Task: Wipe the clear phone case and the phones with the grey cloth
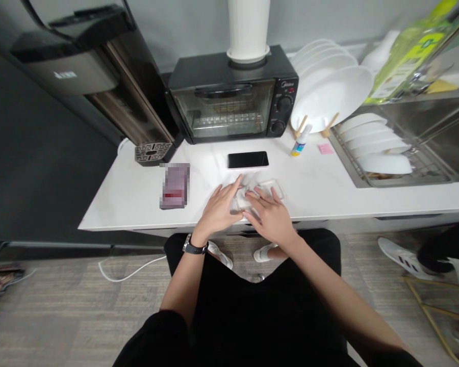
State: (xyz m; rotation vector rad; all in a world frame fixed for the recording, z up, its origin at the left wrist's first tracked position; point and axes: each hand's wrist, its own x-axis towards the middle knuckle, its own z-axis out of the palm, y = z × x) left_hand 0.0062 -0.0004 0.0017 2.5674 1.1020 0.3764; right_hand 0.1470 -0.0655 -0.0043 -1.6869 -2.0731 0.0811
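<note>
A clear plastic phone case [279,189] lies on the white counter near its front edge, partly hidden under my hands. My left hand [222,206] spans the case's left end between thumb and forefinger. Bent over the case, my right hand [271,214] presses its fingertips on a crumpled white wipe [245,199]; its exact shape is blurred. Just behind them rests a black-screened phone [248,160], apart from both hands. To the left is a purple box [176,186], partly pixelated. A small spray bottle [300,142] stands behind to the right.
A toaster oven [229,97] backs the counter [122,209], with a water dispenser [153,153] on its left. White plates [329,97] stand in a rack beside a sink [432,173]. A pink sticky note [325,149] lies near the sink. Another person's shoe [401,257] shows at right.
</note>
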